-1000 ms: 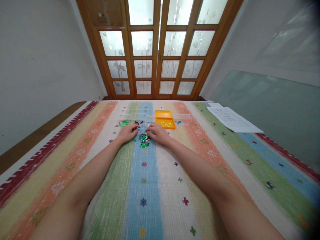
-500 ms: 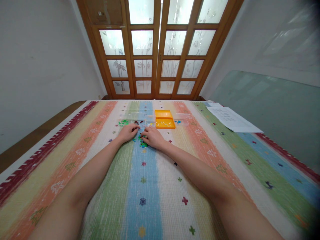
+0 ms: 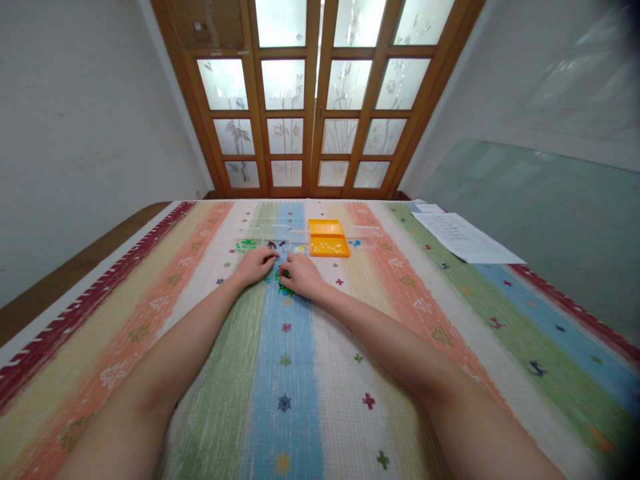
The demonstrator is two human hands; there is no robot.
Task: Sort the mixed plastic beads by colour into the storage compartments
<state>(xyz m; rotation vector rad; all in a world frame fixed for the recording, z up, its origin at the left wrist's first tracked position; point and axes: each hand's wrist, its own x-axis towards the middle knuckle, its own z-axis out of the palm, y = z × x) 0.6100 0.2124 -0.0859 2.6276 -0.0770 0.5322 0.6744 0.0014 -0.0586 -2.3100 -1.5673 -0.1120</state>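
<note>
Under the fingertips of the right hand [image 3: 301, 275] lies a loose pile of small, mainly green and blue pieces [image 3: 283, 288], apparently plastic, partly covered by that hand. The right thumb and fingers are nearly closed together at the pile; from where I stand, I cannot tell whether a piece is pinched. To the left of that grip, the left hand [image 3: 254, 266] is half curled, fingertips close together; whether it has hold of anything cannot be told either. Just beyond the left hand, a clear plastic container [image 3: 263, 235] holds small green pieces [image 3: 246, 245] and dark brown pieces [image 3: 273, 245]. Beyond and right of the right hand, an open, rectangular orange plastic box [image 3: 325, 229] holds small white pieces [image 3: 327, 247]. The step in hand appears to be picking through the pile. The next move calls for a precise pinch on one piece, without scattering its neighbours.
</note>
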